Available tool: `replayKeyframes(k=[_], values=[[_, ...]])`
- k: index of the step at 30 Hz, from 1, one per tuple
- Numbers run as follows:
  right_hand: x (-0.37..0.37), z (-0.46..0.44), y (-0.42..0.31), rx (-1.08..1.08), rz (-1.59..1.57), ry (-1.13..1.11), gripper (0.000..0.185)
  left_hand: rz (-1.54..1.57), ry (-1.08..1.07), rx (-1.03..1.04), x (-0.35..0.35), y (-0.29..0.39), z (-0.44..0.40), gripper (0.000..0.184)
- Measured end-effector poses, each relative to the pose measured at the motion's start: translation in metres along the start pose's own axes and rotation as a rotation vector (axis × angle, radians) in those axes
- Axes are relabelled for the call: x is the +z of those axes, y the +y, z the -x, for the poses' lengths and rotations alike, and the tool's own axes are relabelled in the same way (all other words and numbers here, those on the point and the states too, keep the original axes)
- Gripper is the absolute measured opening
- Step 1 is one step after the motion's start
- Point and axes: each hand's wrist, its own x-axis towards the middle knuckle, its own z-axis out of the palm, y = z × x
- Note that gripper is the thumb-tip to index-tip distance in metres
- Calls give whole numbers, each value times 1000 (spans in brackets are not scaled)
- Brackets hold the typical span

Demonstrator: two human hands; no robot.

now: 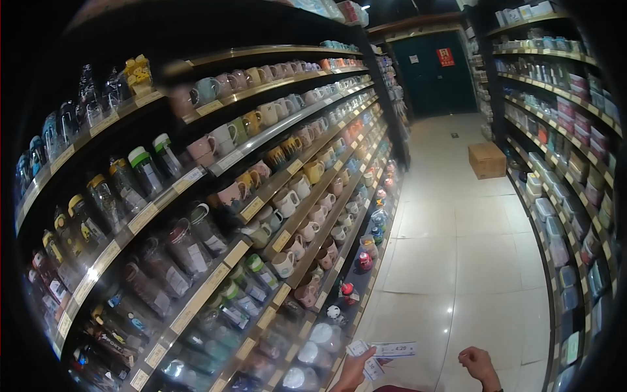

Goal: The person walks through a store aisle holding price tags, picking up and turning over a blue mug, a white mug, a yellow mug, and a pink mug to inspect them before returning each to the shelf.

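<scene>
Low in the frame, my left hand (pixel 354 370) grips several white paper price labels (pixel 396 349) with blue edging, fanned out between thumb and fingers. The figure 4.20 is printed on the top one. To the right, over the floor tiles, my right hand (pixel 479 364) has its fingers curled in, and nothing shows in it. Closest to my left hand are clear-wrapped cups (pixel 324 336) on the bottom shelf, beside a black-and-white ball-shaped item (pixel 334 312) and a small red figure-like item (pixel 348 289).
Tall shelves of wrapped mugs (pixel 285 202) and bottles (pixel 140 168) line the left, with price tags along their edges. Containers (pixel 575 135) fill the right shelves. A cardboard box (pixel 487 161) sits on the aisle floor (pixel 424 255). Dark green doors (pixel 428 78) close the far end.
</scene>
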Motion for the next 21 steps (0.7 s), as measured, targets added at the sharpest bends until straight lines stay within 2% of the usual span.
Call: replayKeyframes(k=[2, 4, 8, 10, 11, 12, 13, 15, 16, 17, 18, 19, 21], values=[[-1, -29, -2, 23, 8, -88, 19, 15, 80, -43, 3, -2, -24, 18], [3, -61, -2, 42, 104, -196, 25, -36, 75, 66, -7, -9, -61, 24], [10, -131, -13, 39, 246, -276, 27, -155, 100, 89, 15, 5, -131, 29], [6, -177, 9, 15, 226, -329, 29, 30, -5, 120, 43, 23, -162, 13], [3, -199, 24, 126, 80, -368, 30, 26, 6, 97, 57, 33, -173, 12], [2, -219, 45, 240, -74, -407, 31, 39, 13, 90, 68, 40, -188, 12], [0, -240, 73, 344, -106, -365, 33, 27, -12, 111, 77, 46, -205, 12], [-16, -270, 147, 445, -58, -200, 24, 45, -92, 144, 96, 60, -239, 13], [-20, -288, 247, 130, 209, -131, 22, 59, -83, 144, 108, 68, -252, 13], [-23, -281, 307, 274, 29, 134, 25, 31, -104, 124, 118, 77, -263, 13], [-32, -275, 396, 260, 217, 102, 26, -1, -119, 103, 125, 84, -273, 13], [-39, -290, 389, 262, 222, 83, 26, -43, -123, 77, 130, 89, -283, 8], [-44, -341, 374, 275, 333, -20, 21, -22, -53, 105, 138, 89, -320, 13]])
